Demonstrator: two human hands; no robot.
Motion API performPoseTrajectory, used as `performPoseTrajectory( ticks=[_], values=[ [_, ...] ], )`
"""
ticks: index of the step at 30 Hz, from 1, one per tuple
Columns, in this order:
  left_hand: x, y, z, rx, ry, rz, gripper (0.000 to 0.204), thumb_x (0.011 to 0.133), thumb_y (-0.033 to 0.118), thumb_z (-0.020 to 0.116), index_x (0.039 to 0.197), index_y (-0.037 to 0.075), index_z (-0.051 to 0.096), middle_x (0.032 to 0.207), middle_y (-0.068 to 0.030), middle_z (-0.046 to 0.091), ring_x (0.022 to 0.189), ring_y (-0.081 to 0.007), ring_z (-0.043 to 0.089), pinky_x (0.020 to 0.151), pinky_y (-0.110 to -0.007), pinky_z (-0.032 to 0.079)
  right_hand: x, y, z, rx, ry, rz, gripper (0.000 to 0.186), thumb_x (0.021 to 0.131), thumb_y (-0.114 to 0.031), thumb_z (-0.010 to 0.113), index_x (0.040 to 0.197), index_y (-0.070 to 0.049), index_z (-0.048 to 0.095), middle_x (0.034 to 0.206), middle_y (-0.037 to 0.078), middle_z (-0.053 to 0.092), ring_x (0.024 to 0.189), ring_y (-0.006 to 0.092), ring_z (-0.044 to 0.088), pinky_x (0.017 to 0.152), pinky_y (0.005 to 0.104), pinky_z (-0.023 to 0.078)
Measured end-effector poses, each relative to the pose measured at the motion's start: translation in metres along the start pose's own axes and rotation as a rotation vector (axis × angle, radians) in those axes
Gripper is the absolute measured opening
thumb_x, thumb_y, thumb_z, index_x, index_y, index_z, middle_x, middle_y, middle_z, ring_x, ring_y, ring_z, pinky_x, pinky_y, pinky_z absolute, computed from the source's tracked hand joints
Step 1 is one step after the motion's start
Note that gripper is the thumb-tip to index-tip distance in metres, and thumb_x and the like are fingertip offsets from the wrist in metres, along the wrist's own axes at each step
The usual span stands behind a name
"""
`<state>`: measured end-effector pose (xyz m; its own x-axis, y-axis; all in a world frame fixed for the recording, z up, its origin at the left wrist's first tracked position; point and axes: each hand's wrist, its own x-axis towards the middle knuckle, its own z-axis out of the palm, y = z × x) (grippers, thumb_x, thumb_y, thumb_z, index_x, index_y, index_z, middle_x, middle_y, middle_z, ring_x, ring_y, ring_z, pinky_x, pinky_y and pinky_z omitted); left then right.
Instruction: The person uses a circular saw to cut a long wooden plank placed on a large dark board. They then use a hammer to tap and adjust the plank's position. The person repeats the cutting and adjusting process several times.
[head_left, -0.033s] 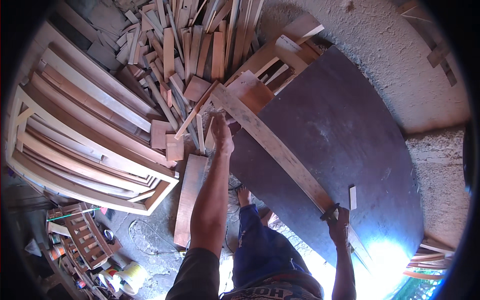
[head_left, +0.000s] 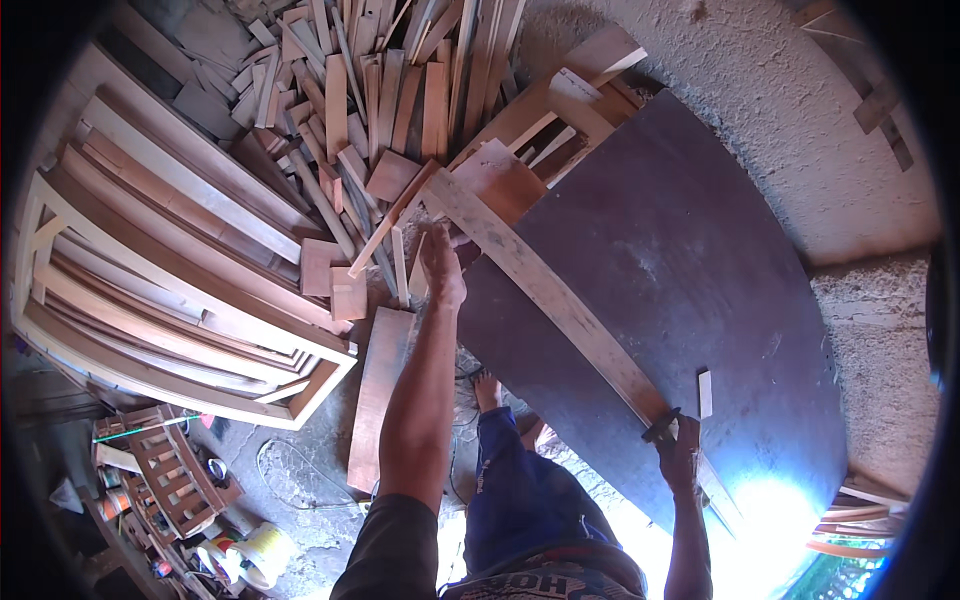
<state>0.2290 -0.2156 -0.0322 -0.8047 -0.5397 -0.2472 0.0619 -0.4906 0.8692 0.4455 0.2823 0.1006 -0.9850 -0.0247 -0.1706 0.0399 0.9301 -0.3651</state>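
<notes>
A long wooden plank lies slantwise over a large dark board. At the plank's far end, my left hand grips its near edge, with the fingers partly hidden. Another narrow wooden strip meets that end at an angle. My right hand is closed at the plank's nearer end, around a dark tool with a short crosspiece. The tool's kind is unclear because the hand covers much of it. A small pale wood piece rests on the dark board, just beyond my right hand.
Wooden frames lean together on the left. Offcuts are heaped at the far side. On the floor are a reddish board, a looping cord and a yellow-white bucket. A rough wall stands to the right.
</notes>
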Motion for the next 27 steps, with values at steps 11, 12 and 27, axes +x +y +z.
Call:
performPoseTrajectory(
  ticks=[11, 12, 27],
  values=[
    [-0.017, 0.024, 0.032, 0.347, -0.020, 0.116, 0.058, 0.099, 0.048, 0.068, 0.129, -0.002, 0.064, 0.112, -0.0135, 0.071, 0.095, -0.0211, 0.072, 0.084, -0.035, 0.055, -0.043, 0.067, -0.021, -0.077, -0.005, -0.016, 0.062, 0.078, -0.005, 0.085, 0.132, -0.001, 0.054, 0.117, 0.019, 0.059, 0.111, 0.0390, 0.058, 0.090, 0.0484, 0.051],
    [-0.018, 0.024, 0.030, 0.372, -0.032, 0.126, 0.055, 0.099, 0.045, 0.069, 0.129, -0.001, 0.065, 0.112, -0.0135, 0.071, 0.094, -0.0206, 0.072, 0.084, -0.035, 0.056, -0.043, 0.068, -0.020, -0.078, -0.007, -0.032, 0.062, 0.079, -0.005, 0.085, 0.133, -0.002, 0.054, 0.117, 0.019, 0.059, 0.111, 0.0388, 0.058, 0.090, 0.0484, 0.051],
    [-0.001, 0.004, 0.021, 0.640, -0.126, 0.357, 0.029, 0.096, 0.025, 0.076, 0.110, -0.001, 0.072, 0.097, -0.0054, 0.072, 0.092, -0.0117, 0.066, 0.081, -0.028, 0.054, -0.045, 0.075, -0.026, -0.080, -0.071, 0.018, 0.059, 0.078, -0.002, 0.084, 0.130, -0.001, 0.055, 0.118, 0.019, 0.058, 0.113, 0.0386, 0.057, 0.092, 0.0493, 0.050]
  ],
)
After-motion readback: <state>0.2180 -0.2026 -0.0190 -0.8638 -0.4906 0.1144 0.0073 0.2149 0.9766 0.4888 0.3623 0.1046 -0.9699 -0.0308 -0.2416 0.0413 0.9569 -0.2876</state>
